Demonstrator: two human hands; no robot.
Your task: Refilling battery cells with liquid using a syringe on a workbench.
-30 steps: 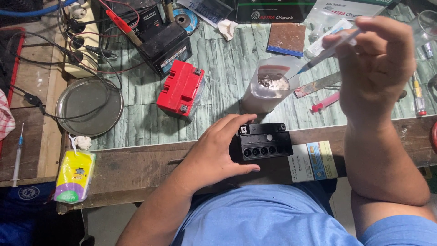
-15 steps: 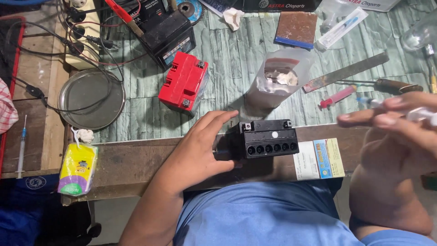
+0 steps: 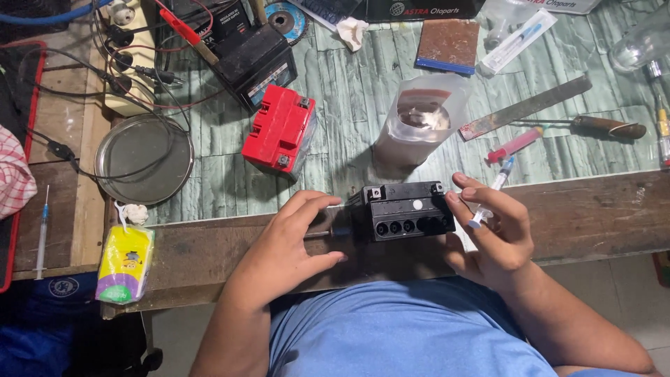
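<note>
Cluttered workbench (image 3: 391, 63) with a green patterned top and a wooden front ledge. On that ledge stands a small black battery (image 3: 403, 209). Left hand (image 3: 289, 244) rests beside it, fingers loosely spread, holding nothing. Right hand (image 3: 492, 234) pinches a syringe (image 3: 490, 199) against the battery's right end. Behind stand a clear plastic cup (image 3: 419, 119) and a red battery (image 3: 279, 132).

Small black battery, both hands at it — bench edge, seen from above.

Left hand (image 3: 296, 241) rests open beside the black battery (image 3: 403, 210); right hand (image 3: 492, 234) pinches a syringe (image 3: 488, 201) at its other side. Behind, on the green patterned tabletop (image 3: 349, 105) — red battery (image 3: 279, 132), plastic cup (image 3: 419, 119), round metal dish (image 3: 143, 149), steel ruler (image 3: 530, 106), screwdriver (image 3: 593, 126).
</note>
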